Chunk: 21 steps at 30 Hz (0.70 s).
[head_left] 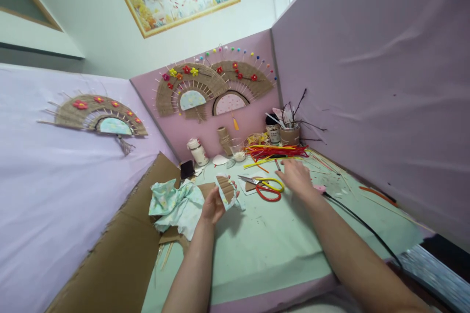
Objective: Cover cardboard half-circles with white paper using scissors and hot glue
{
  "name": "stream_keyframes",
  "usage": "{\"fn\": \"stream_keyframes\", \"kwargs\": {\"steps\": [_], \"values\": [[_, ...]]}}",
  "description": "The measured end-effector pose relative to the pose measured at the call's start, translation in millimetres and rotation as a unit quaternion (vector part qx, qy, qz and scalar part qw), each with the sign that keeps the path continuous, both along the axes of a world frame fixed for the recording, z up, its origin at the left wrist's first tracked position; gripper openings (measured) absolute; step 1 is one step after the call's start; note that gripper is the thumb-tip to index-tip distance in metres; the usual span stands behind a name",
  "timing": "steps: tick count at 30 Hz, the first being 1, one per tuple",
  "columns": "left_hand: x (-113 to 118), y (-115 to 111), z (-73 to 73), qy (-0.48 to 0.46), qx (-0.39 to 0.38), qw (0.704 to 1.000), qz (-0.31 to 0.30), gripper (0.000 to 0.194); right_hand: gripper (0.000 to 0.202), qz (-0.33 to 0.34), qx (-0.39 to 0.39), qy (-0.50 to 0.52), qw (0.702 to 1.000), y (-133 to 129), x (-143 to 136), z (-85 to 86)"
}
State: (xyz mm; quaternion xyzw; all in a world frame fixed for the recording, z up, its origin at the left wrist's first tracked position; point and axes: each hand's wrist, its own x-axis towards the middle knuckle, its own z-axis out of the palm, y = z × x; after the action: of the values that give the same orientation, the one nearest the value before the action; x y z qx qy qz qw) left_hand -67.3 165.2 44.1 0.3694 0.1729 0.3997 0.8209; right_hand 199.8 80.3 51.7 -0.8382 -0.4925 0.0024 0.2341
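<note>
My left hand [213, 205] is closed around a half-round piece of corrugated cardboard [226, 190] with pale green patterned fabric along its edge. Left of this hand lies a crumpled heap of the same fabric [176, 203]. My right hand [295, 176] is over the table, palm down with curled fingers; whatever is under them is hidden. A small dark stick-like thing [278, 165] shows beside its thumb. Near the right wrist a pink tool end [320, 189] with a black cord peeks out. Between the hands, scissors [270, 190] with one yellow and one red handle lie over a cardboard piece.
Red and yellow craft stems [277, 150] lie at the back, near a twine spool [223, 139], a clear cup [238, 149] and a white bottle [197, 151]. A cardboard sheet [110, 239] borders the left side. Decorated fans [191, 83] hang on the panels.
</note>
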Motion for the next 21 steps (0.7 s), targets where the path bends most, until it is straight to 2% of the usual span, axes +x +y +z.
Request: {"fn": "stream_keyframes", "kwargs": {"steps": [3, 6, 8, 10, 15, 18, 21], "values": [[-1, 1, 0.7, -0.009, -0.007, 1.000, 0.009, 0.041, 0.030, -0.040, -0.062, 0.034, 0.997, -15, 33, -5.3], [-2, 2, 1.7, -0.018, -0.015, 0.999, 0.024, 0.042, 0.041, -0.052, -0.106, 0.056, 0.991, -26, 55, -18.5], [-3, 3, 2.3, -0.027, -0.020, 0.999, 0.036, 0.042, 0.052, -0.051, -0.124, 0.059, 0.989, -28, 62, -28.5], [-3, 4, 2.7, -0.035, -0.027, 0.998, 0.047, 0.041, 0.054, -0.041, -0.136, 0.055, 0.988, -27, 65, -36.6], [-7, 7, 2.6, -0.035, -0.041, 0.997, 0.050, 0.040, 0.042, -0.023, -0.146, 0.055, 0.987, -24, 64, -40.3], [-7, 8, 1.7, -0.026, -0.034, 0.998, 0.036, 0.037, 0.034, -0.026, -0.094, 0.061, 0.993, -25, 58, -33.2], [-3, 10, -0.4, -0.015, -0.018, 1.000, 0.018, 0.036, 0.031, -0.007, 0.060, 0.091, 0.994, -23, 49, -24.8]]}}
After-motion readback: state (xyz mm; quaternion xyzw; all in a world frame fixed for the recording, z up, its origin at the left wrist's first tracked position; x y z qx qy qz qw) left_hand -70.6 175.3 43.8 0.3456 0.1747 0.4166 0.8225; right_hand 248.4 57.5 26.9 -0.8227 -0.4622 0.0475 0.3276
